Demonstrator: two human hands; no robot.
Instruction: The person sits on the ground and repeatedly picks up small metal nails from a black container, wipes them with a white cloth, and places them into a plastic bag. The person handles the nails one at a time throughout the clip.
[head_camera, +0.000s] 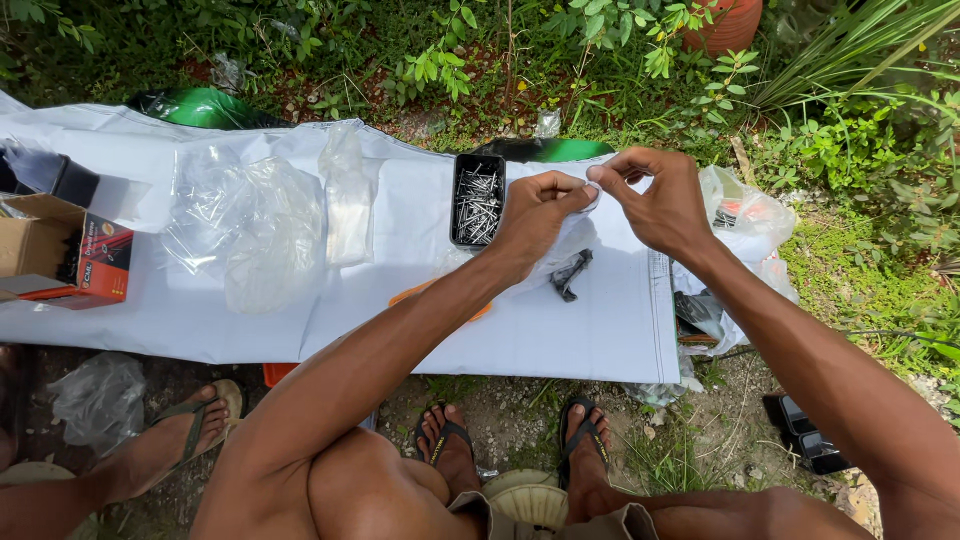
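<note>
Both hands are up around 12 o'clock over the white sheet. My left hand and right hand each pinch the top edge of a small clear plastic bag, fingertips closed on it. The black tray of nails sits just at 9 o'clock of the left hand.

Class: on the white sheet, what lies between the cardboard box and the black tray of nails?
In the head view, crumpled clear plastic bags lie between cardboard box and tray.

Cardboard box, crumpled clear plastic, black clip, terracotta pot among the greenery.
</note>
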